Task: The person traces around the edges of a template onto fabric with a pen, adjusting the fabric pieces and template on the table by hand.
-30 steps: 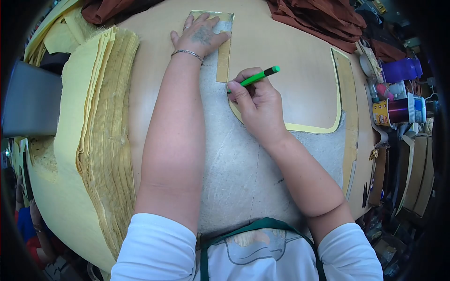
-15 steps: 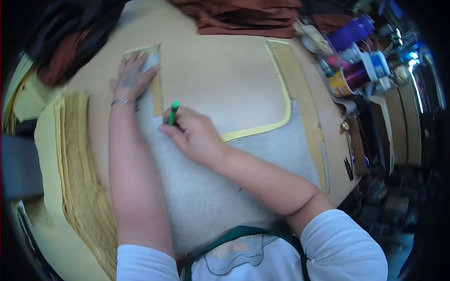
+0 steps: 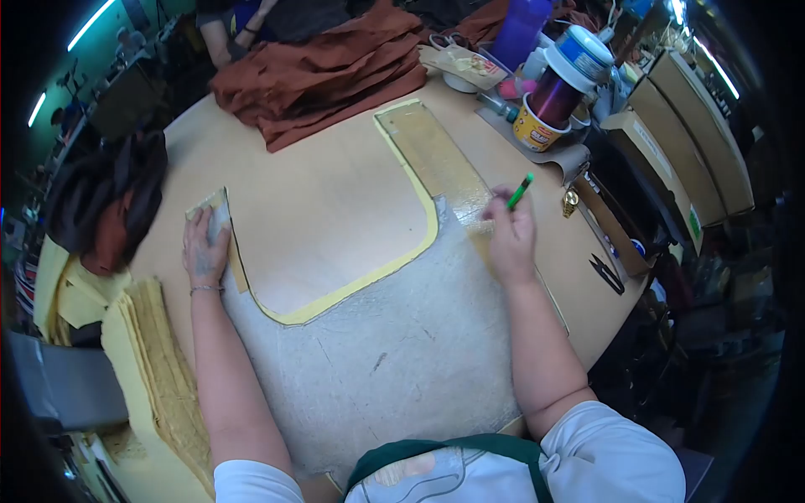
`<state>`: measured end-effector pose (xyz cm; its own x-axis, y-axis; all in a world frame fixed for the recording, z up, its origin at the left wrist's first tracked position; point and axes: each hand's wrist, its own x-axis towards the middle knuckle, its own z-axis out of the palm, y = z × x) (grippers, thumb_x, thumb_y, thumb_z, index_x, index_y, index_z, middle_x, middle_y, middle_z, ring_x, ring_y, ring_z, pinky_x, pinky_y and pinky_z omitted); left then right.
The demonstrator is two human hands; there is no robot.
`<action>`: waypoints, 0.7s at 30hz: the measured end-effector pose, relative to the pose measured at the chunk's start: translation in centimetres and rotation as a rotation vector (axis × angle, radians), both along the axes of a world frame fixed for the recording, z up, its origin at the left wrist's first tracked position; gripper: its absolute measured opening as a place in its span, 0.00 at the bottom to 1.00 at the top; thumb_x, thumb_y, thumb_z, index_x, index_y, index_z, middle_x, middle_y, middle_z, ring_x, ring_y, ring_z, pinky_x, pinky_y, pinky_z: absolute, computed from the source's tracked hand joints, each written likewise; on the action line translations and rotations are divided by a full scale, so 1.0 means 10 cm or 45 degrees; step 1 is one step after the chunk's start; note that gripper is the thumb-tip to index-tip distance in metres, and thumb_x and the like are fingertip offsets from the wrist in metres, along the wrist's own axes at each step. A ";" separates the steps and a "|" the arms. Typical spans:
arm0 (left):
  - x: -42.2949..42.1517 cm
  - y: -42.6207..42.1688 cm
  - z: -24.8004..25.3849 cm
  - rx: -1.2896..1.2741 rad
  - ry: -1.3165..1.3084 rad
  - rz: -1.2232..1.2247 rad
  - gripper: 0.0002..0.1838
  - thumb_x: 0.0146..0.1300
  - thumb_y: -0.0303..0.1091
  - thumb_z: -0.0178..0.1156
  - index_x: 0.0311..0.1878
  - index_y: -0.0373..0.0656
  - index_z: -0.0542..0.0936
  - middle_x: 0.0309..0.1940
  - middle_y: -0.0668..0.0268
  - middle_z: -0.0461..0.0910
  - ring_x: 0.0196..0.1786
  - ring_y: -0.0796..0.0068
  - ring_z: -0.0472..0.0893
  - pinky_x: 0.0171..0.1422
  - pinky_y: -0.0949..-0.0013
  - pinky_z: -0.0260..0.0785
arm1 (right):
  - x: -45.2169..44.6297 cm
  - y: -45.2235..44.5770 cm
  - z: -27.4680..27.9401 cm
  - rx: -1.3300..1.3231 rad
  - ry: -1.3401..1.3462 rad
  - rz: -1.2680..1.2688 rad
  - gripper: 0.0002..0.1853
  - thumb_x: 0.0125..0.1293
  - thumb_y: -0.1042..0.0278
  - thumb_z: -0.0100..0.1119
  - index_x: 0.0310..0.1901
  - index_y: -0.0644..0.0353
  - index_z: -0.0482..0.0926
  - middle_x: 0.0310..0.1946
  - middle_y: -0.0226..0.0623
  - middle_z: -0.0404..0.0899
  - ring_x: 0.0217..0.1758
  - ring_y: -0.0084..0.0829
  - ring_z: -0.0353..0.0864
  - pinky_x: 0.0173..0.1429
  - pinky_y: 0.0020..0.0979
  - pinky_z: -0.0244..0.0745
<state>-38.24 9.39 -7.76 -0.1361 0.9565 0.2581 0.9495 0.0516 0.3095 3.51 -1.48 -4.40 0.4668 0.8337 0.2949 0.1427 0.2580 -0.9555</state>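
Note:
A large grey template (image 3: 377,369) with a U-shaped cut-out lies on the table, its inner edge lined by a pale yellow strip (image 3: 360,289). My left hand (image 3: 204,251) rests flat on the template's left arm, fingers stretched out, with a bracelet at the wrist. Over on the opposite side, my right hand (image 3: 510,235) grips a green pen (image 3: 520,191), its coloured end pointing up. This hand is beside the brown, tape-covered right arm (image 3: 436,155) of the template. The pen's lower tip is hidden by the fingers.
Rust-brown cloth (image 3: 327,71) is heaped at the table's far side, near another person's arm (image 3: 216,42). Yellow layered sheets (image 3: 163,369) lie at left. Cups (image 3: 558,96), a gold watch (image 3: 570,202) and black thread snips (image 3: 606,275) sit along the right.
My right hand, with the green pen, has moved from beside the template's left arm across to its right arm. My left hand stays on the left arm. The view has turned.

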 end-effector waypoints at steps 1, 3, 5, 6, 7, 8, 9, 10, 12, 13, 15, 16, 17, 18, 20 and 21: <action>-0.05 0.02 -0.06 0.074 -0.004 -0.065 0.29 0.53 0.50 0.55 0.58 0.50 0.68 0.60 0.65 0.62 0.64 0.62 0.58 0.65 0.54 0.51 | 0.17 0.03 0.01 -0.045 -0.289 -0.169 0.05 0.61 0.71 0.49 0.36 0.64 0.70 0.28 0.39 0.73 0.35 0.31 0.74 0.39 0.30 0.69; -0.12 0.07 -0.10 0.121 -0.018 -0.122 0.28 0.53 0.48 0.55 0.56 0.47 0.69 0.58 0.61 0.65 0.62 0.60 0.62 0.64 0.60 0.54 | 0.43 0.06 0.04 -0.148 -0.865 -0.506 0.07 0.59 0.70 0.50 0.36 0.65 0.71 0.28 0.45 0.73 0.35 0.40 0.74 0.41 0.36 0.69; -0.08 0.07 -0.05 0.068 -0.050 -0.086 0.27 0.53 0.46 0.56 0.55 0.43 0.70 0.56 0.59 0.67 0.60 0.59 0.64 0.64 0.65 0.55 | 0.48 0.07 -0.04 -0.408 -0.907 -0.376 0.09 0.56 0.69 0.53 0.35 0.66 0.72 0.30 0.49 0.73 0.36 0.47 0.72 0.44 0.40 0.68; -0.01 0.07 -0.01 0.066 0.058 -0.052 0.24 0.55 0.44 0.54 0.54 0.42 0.71 0.55 0.58 0.68 0.58 0.59 0.66 0.62 0.63 0.57 | 0.49 0.08 -0.06 -0.537 -0.928 -0.309 0.10 0.54 0.68 0.54 0.34 0.66 0.73 0.30 0.51 0.73 0.37 0.50 0.72 0.45 0.42 0.67; 0.06 0.10 0.01 0.148 0.062 -0.076 0.24 0.56 0.43 0.54 0.54 0.42 0.71 0.54 0.58 0.69 0.58 0.60 0.67 0.62 0.63 0.58 | 0.51 0.09 -0.08 -0.543 -0.907 -0.289 0.09 0.54 0.68 0.54 0.33 0.66 0.73 0.30 0.50 0.73 0.37 0.50 0.72 0.45 0.42 0.67; 0.24 0.13 0.07 0.220 0.066 -0.101 0.23 0.56 0.42 0.53 0.53 0.41 0.71 0.54 0.58 0.69 0.57 0.60 0.68 0.61 0.63 0.58 | 0.50 0.10 -0.06 -0.558 -0.887 -0.264 0.09 0.54 0.67 0.55 0.32 0.66 0.74 0.30 0.50 0.73 0.37 0.49 0.72 0.45 0.42 0.67; 0.46 0.14 0.11 0.284 0.068 -0.126 0.22 0.57 0.41 0.53 0.53 0.41 0.71 0.53 0.58 0.69 0.56 0.60 0.68 0.60 0.63 0.59 | 0.49 0.09 -0.05 -0.578 -0.870 -0.236 0.10 0.53 0.66 0.55 0.31 0.66 0.74 0.30 0.49 0.74 0.37 0.49 0.73 0.45 0.42 0.67; 0.80 0.16 0.12 0.270 -0.169 -0.304 0.21 0.58 0.41 0.52 0.53 0.42 0.71 0.53 0.59 0.70 0.55 0.59 0.69 0.59 0.65 0.60 | 0.50 0.08 -0.04 -0.570 -0.828 -0.200 0.09 0.53 0.67 0.56 0.29 0.65 0.75 0.29 0.49 0.74 0.37 0.49 0.73 0.45 0.42 0.67; 1.73 -0.05 0.32 0.027 -0.232 -0.489 0.20 0.59 0.43 0.51 0.54 0.48 0.70 0.55 0.63 0.69 0.58 0.60 0.67 0.62 0.59 0.57 | 0.52 0.08 -0.03 -0.612 -0.804 -0.145 0.09 0.52 0.68 0.57 0.30 0.65 0.75 0.29 0.49 0.74 0.37 0.49 0.73 0.45 0.42 0.68; 2.09 -0.14 0.31 -0.092 0.063 -0.504 0.22 0.60 0.44 0.48 0.58 0.53 0.67 0.60 0.65 0.63 0.65 0.60 0.58 0.64 0.45 0.49 | 0.55 0.10 -0.01 -0.624 -0.793 -0.125 0.09 0.52 0.68 0.57 0.30 0.65 0.75 0.29 0.49 0.74 0.37 0.49 0.73 0.45 0.42 0.68; 2.60 -0.26 0.29 -0.282 0.057 -0.525 0.23 0.62 0.45 0.44 0.61 0.55 0.62 0.64 0.67 0.56 0.69 0.60 0.49 0.62 0.34 0.41 | 0.57 0.10 0.00 -0.612 -0.750 -0.093 0.08 0.52 0.68 0.58 0.30 0.65 0.75 0.29 0.49 0.74 0.37 0.48 0.73 0.44 0.41 0.68; 2.77 -0.33 0.28 -0.299 0.074 -0.458 0.23 0.62 0.45 0.44 0.61 0.56 0.62 0.65 0.67 0.55 0.69 0.60 0.48 0.62 0.34 0.42 | 0.58 0.09 -0.01 -0.613 -0.727 -0.074 0.08 0.51 0.69 0.58 0.30 0.65 0.76 0.30 0.49 0.74 0.37 0.48 0.73 0.44 0.41 0.68; 2.90 -0.40 0.28 -0.315 0.096 -0.393 0.23 0.62 0.44 0.44 0.62 0.56 0.62 0.65 0.68 0.54 0.69 0.59 0.48 0.62 0.34 0.42 | 0.59 0.08 0.00 -0.642 -0.739 -0.063 0.08 0.51 0.69 0.58 0.30 0.65 0.76 0.30 0.50 0.74 0.37 0.48 0.73 0.44 0.41 0.68; 2.97 -0.43 0.28 -0.329 0.125 -0.335 0.23 0.62 0.44 0.43 0.62 0.57 0.61 0.65 0.68 0.53 0.69 0.59 0.47 0.61 0.34 0.42 | 0.58 0.09 0.02 -0.671 -0.745 -0.057 0.09 0.51 0.69 0.58 0.31 0.66 0.76 0.30 0.50 0.74 0.37 0.48 0.73 0.44 0.40 0.69; 2.98 -0.43 0.30 -0.335 0.136 -0.351 0.24 0.61 0.42 0.45 0.62 0.53 0.60 0.65 0.64 0.53 0.68 0.56 0.49 0.62 0.36 0.44 | 0.59 0.09 0.03 -0.701 -0.733 -0.051 0.09 0.51 0.70 0.58 0.31 0.66 0.75 0.30 0.51 0.74 0.37 0.48 0.73 0.44 0.40 0.69; 2.98 -0.44 0.32 -0.339 0.137 -0.353 0.25 0.61 0.41 0.46 0.62 0.51 0.60 0.65 0.63 0.53 0.68 0.54 0.49 0.62 0.37 0.45 | 0.60 0.08 0.03 -0.700 -0.725 -0.045 0.09 0.51 0.70 0.58 0.31 0.66 0.75 0.30 0.51 0.74 0.37 0.49 0.73 0.45 0.40 0.69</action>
